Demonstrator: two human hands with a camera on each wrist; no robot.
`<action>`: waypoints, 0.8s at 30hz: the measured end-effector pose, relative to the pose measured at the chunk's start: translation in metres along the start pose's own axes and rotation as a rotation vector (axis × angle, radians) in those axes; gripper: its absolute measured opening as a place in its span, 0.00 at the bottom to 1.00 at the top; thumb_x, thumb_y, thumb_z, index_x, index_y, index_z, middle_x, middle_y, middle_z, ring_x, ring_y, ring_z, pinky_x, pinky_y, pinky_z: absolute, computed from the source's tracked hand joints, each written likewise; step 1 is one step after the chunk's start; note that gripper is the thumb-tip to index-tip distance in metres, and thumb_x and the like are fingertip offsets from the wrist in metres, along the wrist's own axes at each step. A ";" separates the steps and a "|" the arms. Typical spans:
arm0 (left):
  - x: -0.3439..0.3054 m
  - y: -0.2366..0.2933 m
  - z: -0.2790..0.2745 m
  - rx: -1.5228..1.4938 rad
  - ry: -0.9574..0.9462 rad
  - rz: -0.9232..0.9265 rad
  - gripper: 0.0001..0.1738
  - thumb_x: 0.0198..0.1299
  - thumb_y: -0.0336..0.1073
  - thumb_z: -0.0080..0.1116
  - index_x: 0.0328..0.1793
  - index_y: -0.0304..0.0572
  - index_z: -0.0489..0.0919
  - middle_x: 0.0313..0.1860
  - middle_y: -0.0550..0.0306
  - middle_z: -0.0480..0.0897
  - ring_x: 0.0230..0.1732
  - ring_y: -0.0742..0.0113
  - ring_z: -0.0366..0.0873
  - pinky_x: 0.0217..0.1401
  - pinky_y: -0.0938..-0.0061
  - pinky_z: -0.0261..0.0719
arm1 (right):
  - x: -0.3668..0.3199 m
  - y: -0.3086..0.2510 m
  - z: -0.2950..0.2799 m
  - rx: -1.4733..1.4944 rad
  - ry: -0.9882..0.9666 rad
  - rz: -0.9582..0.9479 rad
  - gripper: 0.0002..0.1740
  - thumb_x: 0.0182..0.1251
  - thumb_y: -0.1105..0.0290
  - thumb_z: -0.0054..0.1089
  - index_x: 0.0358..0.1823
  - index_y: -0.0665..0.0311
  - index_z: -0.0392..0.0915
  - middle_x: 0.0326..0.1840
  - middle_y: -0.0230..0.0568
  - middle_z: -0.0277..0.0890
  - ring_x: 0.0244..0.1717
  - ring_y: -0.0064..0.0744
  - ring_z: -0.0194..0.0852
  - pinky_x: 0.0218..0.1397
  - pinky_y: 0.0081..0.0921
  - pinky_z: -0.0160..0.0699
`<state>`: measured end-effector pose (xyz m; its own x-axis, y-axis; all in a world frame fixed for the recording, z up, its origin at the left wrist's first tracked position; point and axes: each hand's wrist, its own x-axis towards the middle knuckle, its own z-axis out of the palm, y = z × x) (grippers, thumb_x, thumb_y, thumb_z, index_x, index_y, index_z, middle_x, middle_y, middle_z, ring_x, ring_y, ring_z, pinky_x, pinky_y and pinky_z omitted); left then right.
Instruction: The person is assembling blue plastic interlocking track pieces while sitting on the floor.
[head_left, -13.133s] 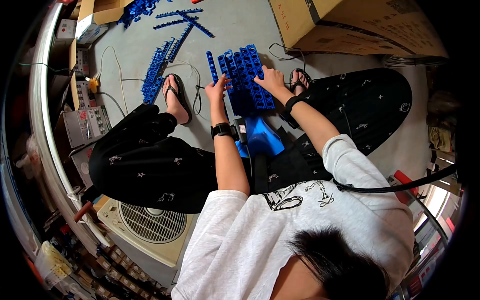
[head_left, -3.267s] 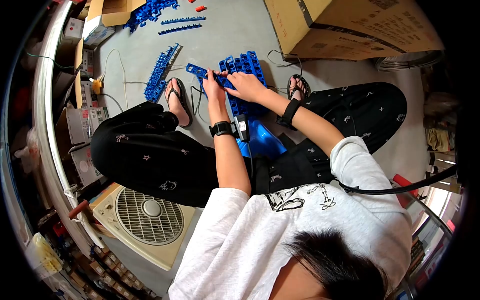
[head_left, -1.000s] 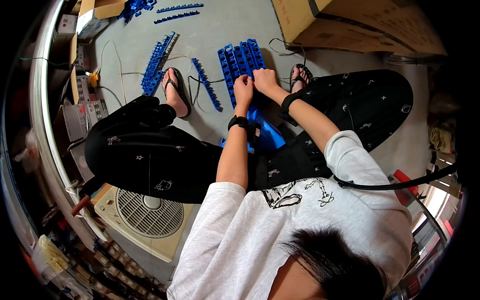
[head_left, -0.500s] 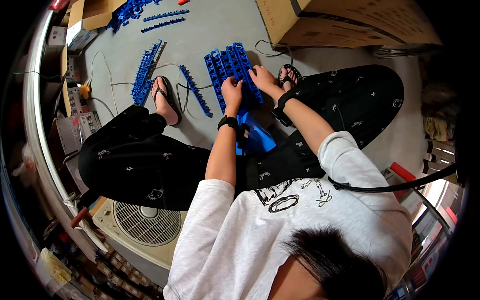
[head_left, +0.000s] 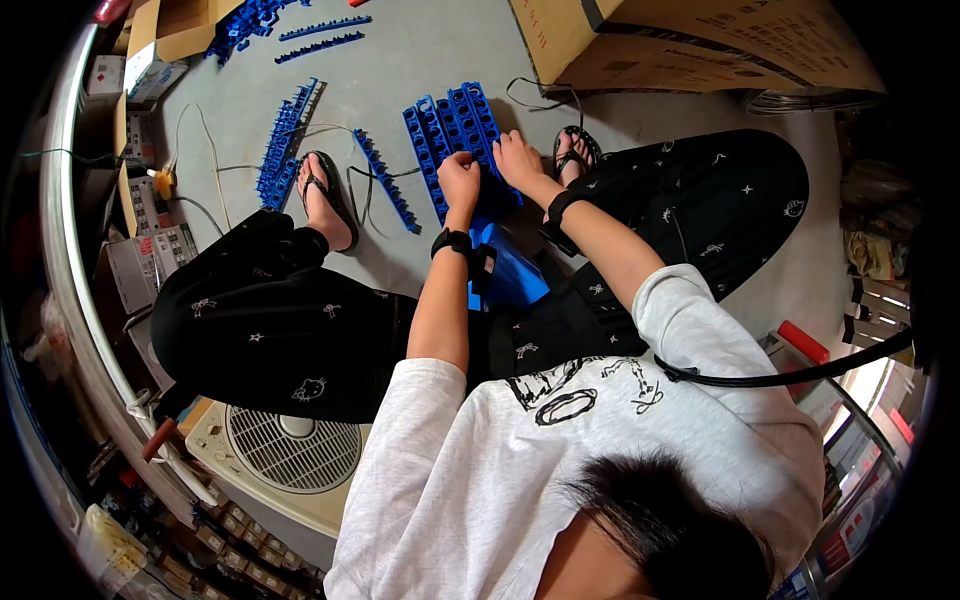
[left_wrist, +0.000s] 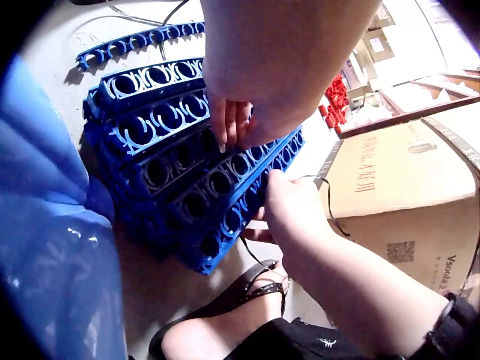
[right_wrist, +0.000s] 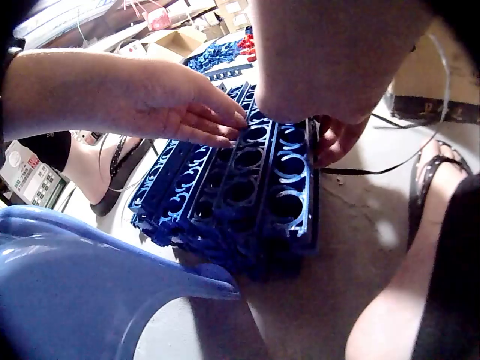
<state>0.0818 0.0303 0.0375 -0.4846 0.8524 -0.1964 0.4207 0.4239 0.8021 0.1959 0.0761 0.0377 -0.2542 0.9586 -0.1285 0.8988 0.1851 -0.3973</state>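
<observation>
Blue plastic strips with rows of round holes stand side by side as a block [head_left: 428,150] on the floor between the person's feet. My left hand [head_left: 459,182] lies over the middle of the block; in the right wrist view its fingers [right_wrist: 202,124] stretch nearly straight across the strips. The right hand [head_left: 520,162] grips the block's outer right strip [left_wrist: 232,216], thumb on top and fingers down the outer side. Left of the block a loose blue strip [head_left: 384,180] lies on the floor.
A smooth blue plastic piece [head_left: 510,272] sits close to the block's near end. More strips [head_left: 285,150] lie beside the left foot. Farther off are two strips [head_left: 320,46], small blue parts [head_left: 245,28] and a large carton [head_left: 680,50]. Thin cables [head_left: 365,190] cross the floor.
Around three seconds ago both hands held a strip above the block's left side; now they are at the block, with a loose strip on the floor. The left hand has since shifted slightly left.
</observation>
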 end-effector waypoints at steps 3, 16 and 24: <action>0.000 0.000 0.000 0.007 -0.016 -0.022 0.13 0.43 0.31 0.60 0.36 0.35 0.80 0.29 0.48 0.81 0.30 0.63 0.80 0.37 0.74 0.76 | 0.001 0.003 0.006 -0.002 0.003 0.012 0.17 0.63 0.59 0.42 0.32 0.67 0.71 0.36 0.49 0.68 0.38 0.48 0.72 0.39 0.41 0.72; 0.019 0.012 -0.016 -0.191 0.116 -0.027 0.13 0.49 0.35 0.57 0.40 0.36 0.76 0.34 0.49 0.76 0.33 0.59 0.76 0.35 0.70 0.73 | 0.018 -0.013 -0.019 0.009 0.288 0.063 0.24 0.60 0.49 0.43 0.37 0.67 0.68 0.38 0.49 0.68 0.41 0.47 0.69 0.37 0.41 0.70; 0.071 0.030 -0.070 -1.031 0.268 -0.372 0.15 0.57 0.34 0.51 0.48 0.34 0.69 0.39 0.51 0.75 0.36 0.65 0.76 0.33 0.76 0.77 | 0.142 -0.046 -0.053 -0.048 0.236 -0.166 0.28 0.50 0.52 0.58 0.45 0.68 0.67 0.43 0.52 0.68 0.46 0.50 0.66 0.46 0.41 0.67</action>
<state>0.0060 0.0825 0.0871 -0.6487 0.5804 -0.4922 -0.5580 0.0771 0.8263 0.1369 0.2146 0.0859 -0.3147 0.9370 0.1516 0.8691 0.3487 -0.3508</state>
